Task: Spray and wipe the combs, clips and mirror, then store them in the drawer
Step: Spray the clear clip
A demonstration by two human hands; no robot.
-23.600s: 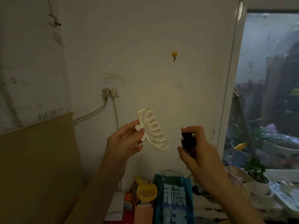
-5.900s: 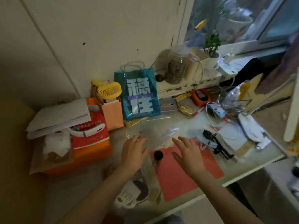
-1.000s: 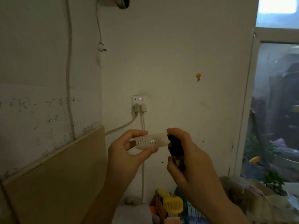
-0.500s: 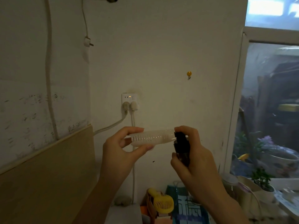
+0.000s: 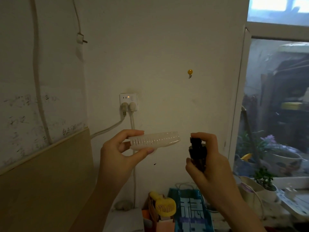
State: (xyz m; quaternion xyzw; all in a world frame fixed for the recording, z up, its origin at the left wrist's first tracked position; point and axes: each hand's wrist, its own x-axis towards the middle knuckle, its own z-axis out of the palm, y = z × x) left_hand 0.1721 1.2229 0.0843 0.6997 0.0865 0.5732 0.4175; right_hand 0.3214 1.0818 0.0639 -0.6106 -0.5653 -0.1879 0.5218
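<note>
The comb (image 5: 154,141) is a pale, see-through plastic piece with a row of short teeth, held up in the air in front of the wall, level and pointing toward the spray bottle (image 5: 197,154). It looks light and stiff, the sort of thing that needs little force to hold but could snap or flex at the teeth if squeezed hard. Once wet, the smooth plastic will probably turn slippery, so the sound place to hold it is the solid back or one end, leaving the teeth free for the spray and the cloth.

That is how the left hand (image 5: 120,155) has it: thumb below and fingers on top pinch the left end, and most of the comb's length sticks out bare to the right.

The right hand (image 5: 206,163) is wrapped around the small dark spray bottle, with the index finger curled over the black pump top, ready to press. The nozzle seems aimed at the free end of the comb, with a clear gap between them.

No mist can be made out in the dim light, so whether the pump is being pressed cannot be told.

Below the hands, along the back edge of the desk against the wall, stand a yellow fan (image 5: 164,205) and a blue bag (image 5: 192,213).
</note>
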